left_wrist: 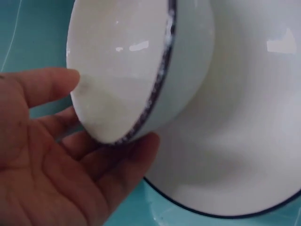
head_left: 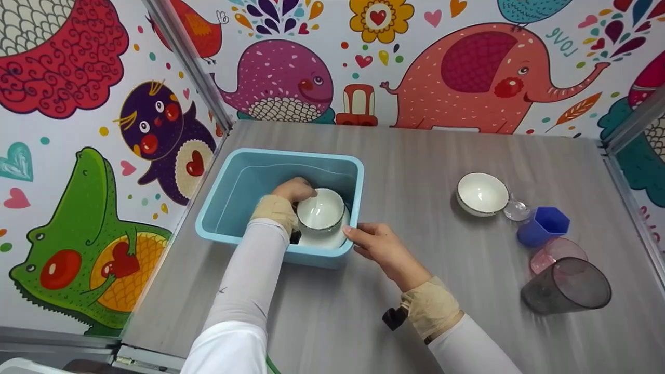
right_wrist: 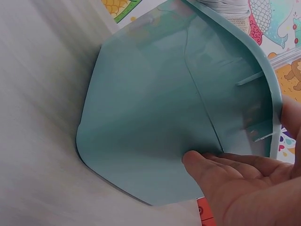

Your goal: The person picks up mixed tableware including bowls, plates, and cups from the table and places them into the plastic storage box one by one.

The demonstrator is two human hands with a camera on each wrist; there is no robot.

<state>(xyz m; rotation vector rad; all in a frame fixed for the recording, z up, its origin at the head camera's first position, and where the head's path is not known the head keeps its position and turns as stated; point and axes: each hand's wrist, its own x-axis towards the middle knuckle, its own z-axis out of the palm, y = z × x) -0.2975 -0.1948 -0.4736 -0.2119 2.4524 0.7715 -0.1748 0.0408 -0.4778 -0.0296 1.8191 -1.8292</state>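
Inside the blue plastic basin (head_left: 280,251), my left hand (head_left: 294,190) pinches the rim of a white bowl (head_left: 320,209) with a dark edge. In the left wrist view the thumb lies at the bowl's inner side and fingers reach under its outside; the bowl (left_wrist: 117,70) is tilted. A larger white dish (left_wrist: 235,155) with a dark rim lies beneath it in the basin. My right hand (head_left: 382,249) grips the basin's right front rim, thumb on top. The right wrist view shows its fingers against the basin's outer wall (right_wrist: 141,113).
On the table's right side stand another white bowl (head_left: 482,193), a small clear glass piece (head_left: 517,210), a blue hexagonal cup (head_left: 543,227), a pink cup (head_left: 550,253) and a grey translucent cup (head_left: 566,288). Patterned walls (head_left: 291,78) border the table's back and sides.
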